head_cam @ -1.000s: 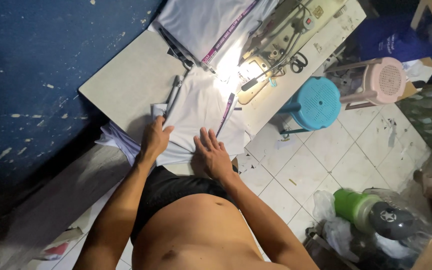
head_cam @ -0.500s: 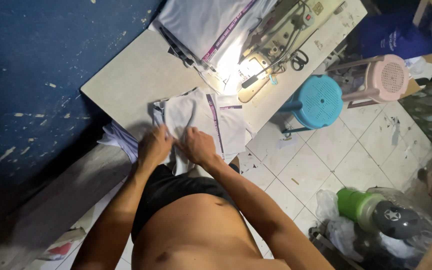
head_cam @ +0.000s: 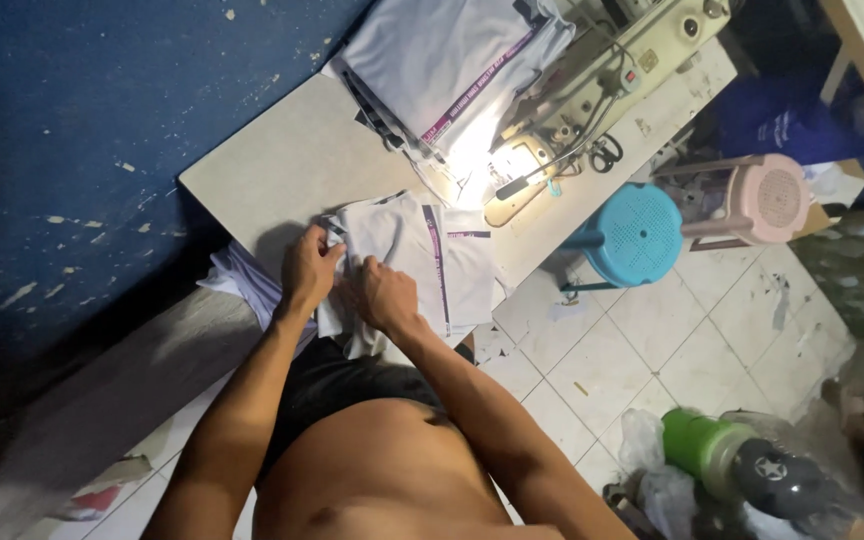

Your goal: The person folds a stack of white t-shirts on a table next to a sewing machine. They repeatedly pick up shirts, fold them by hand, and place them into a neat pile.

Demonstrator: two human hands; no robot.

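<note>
At the near edge of the desk (head_cam: 282, 150), a white fabric piece with a purple stripe (head_cam: 422, 260) is held by both hands. The left hand (head_cam: 309, 268) is closed on the upper left corner of the piece, and the right hand (head_cam: 384, 296) is pressed onto its lower middle, fingers curled into the cloth. Compared with one second ago, when both hands lay flat and apart on a spread layer, the hands are now brought close together and the cloth is gathered and folded into a smaller bundle; the flattening stage is judged to be over and the piece is being taken up. More pale cloth (head_cam: 242, 280) hangs over the desk edge beneath the left wrist. Farther along the desk, a lit sewing machine (head_cam: 592, 80) is seen, with a stack of white garments (head_cam: 442, 50) beside it. A blue stool (head_cam: 632, 235) and a pink stool (head_cam: 762, 200) stand on the tiled floor beyond.
</note>
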